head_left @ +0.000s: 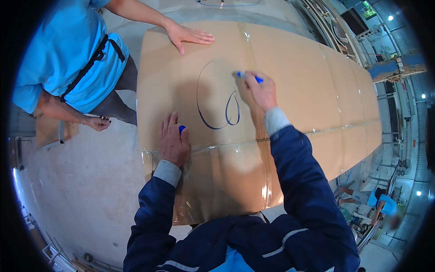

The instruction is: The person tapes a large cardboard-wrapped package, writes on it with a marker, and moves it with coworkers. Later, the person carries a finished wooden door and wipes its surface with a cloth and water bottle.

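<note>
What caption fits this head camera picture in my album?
Right hand holds a blue marker over a big cardboard package.

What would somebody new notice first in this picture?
Probably the huge brown box filling the middle, with a curly dark line drawn on it. Just right of the line, the fingers of the right hand hold a blue marker. At the upper left is a person in a bright blue shirt.

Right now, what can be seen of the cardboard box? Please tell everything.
The cardboard box is large, brown and long, broad face up, with clear tape across it and along a seam. Dark curved lines mark it. The left hand and a co-worker's hand rest on it; the right hand holds a blue marker over it.
</note>
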The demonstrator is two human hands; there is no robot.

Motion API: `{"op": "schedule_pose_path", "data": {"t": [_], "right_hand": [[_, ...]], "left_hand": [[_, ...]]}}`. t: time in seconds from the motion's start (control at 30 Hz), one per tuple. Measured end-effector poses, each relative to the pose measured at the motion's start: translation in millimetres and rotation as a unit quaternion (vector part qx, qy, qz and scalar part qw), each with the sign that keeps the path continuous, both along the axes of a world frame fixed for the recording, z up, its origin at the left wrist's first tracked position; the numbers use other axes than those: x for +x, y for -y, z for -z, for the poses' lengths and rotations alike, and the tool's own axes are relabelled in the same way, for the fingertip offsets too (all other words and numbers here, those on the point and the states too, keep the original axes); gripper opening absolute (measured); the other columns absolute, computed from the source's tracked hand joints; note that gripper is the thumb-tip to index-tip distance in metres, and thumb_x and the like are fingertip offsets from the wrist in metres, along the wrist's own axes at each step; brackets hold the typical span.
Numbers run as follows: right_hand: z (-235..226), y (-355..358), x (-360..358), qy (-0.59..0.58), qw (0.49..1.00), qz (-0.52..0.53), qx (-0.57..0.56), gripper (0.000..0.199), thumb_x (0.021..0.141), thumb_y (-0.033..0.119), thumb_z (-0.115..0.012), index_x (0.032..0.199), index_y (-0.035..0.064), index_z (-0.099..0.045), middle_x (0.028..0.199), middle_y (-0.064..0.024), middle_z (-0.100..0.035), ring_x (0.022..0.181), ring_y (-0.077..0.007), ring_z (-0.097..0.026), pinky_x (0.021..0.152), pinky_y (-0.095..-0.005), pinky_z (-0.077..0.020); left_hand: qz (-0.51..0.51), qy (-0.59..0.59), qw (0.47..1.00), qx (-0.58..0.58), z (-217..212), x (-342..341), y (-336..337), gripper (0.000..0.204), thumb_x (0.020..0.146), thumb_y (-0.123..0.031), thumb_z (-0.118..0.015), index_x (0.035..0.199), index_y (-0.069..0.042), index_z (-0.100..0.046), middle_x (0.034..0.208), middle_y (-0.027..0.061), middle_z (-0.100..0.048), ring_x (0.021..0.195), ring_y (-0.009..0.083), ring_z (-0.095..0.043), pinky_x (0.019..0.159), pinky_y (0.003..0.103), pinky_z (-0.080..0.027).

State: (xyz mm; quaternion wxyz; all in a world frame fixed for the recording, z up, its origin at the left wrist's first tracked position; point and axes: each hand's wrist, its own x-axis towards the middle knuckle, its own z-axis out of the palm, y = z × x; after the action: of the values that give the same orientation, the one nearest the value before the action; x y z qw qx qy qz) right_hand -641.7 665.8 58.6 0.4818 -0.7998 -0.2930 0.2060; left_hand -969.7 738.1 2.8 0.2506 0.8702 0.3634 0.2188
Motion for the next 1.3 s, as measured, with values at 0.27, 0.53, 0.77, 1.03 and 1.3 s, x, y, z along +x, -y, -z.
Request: {"op": "schedule_pose_path", "data": {"t": [0.27, 0.53, 0.77, 1.03, 1.3], "right_hand": [[-9.2, 18.7, 55.4, 0.019, 0.998, 0.021, -0.061, 0.034, 0.091, 0.034, -0.065, 0.102, 0.0044, -0.078, 0.094, -0.0213, -0.075, 0.091, -0.0309, -0.074, 0.083, -0.0390, -0.0558], [6.9, 104.9, 114.0, 0.160, 0.982, 0.020, -0.095, 0.037, 0.095, 0.038, -0.064, 0.108, 0.0054, -0.075, 0.095, -0.0223, -0.074, 0.090, -0.0401, -0.072, 0.082, -0.0442, -0.0559], [-10.1, 147.0, 146.9, 0.082, 0.994, 0.009, -0.070, 0.038, 0.096, 0.036, -0.064, 0.108, 0.0014, -0.076, 0.090, -0.0203, -0.075, 0.082, -0.0257, -0.073, 0.078, -0.0382, -0.0557], [29.6, 158.4, 100.8, 0.089, 0.992, -0.091, -0.003, 0.030, 0.095, 0.035, -0.065, 0.103, 0.0086, -0.078, 0.092, -0.0208, -0.073, 0.086, -0.0398, -0.072, 0.077, -0.0443, -0.0570], [-7.2, 204.7, 147.5, 0.033, 0.992, -0.057, -0.106, 0.024, 0.090, 0.029, -0.068, 0.096, 0.0087, -0.079, 0.086, -0.0162, -0.075, 0.079, -0.0319, -0.073, 0.071, -0.0376, -0.0564]], "left_hand": [[-0.009, 0.026, 0.999, 0.034, 0.9, 9.3, -4.3, 0.032, 0.104, -0.028, -0.054, 0.117, 0.001, -0.058, 0.150, 0.0240, -0.051, 0.142, 0.0470, -0.041, 0.119, 0.057, -0.029], [-0.088, -0.045, 0.989, 0.110, -8.5, 41.2, 35.9, 0.039, 0.101, -0.026, -0.058, 0.129, 0.002, -0.058, 0.143, 0.0226, -0.056, 0.138, 0.0467, -0.046, 0.117, 0.058, -0.032], [0.113, -0.022, 0.993, 0.013, -12.3, 172.5, 182.6, 0.040, 0.102, -0.030, -0.056, 0.127, 0.001, -0.058, 0.150, 0.0244, -0.051, 0.146, 0.0430, -0.040, 0.123, 0.056, -0.024], [0.105, -0.086, 0.990, -0.032, -9.6, 203.0, 189.6, 0.039, 0.103, -0.034, -0.052, 0.118, 0.001, -0.059, 0.153, 0.0238, -0.048, 0.150, 0.0397, -0.034, 0.126, 0.053, -0.019], [0.079, -0.108, 0.990, -0.037, -15.6, 205.6, 193.4, 0.033, 0.103, -0.034, -0.053, 0.113, -0.004, -0.064, 0.152, 0.0218, -0.050, 0.149, 0.0383, -0.036, 0.126, 0.052, -0.020]]}}
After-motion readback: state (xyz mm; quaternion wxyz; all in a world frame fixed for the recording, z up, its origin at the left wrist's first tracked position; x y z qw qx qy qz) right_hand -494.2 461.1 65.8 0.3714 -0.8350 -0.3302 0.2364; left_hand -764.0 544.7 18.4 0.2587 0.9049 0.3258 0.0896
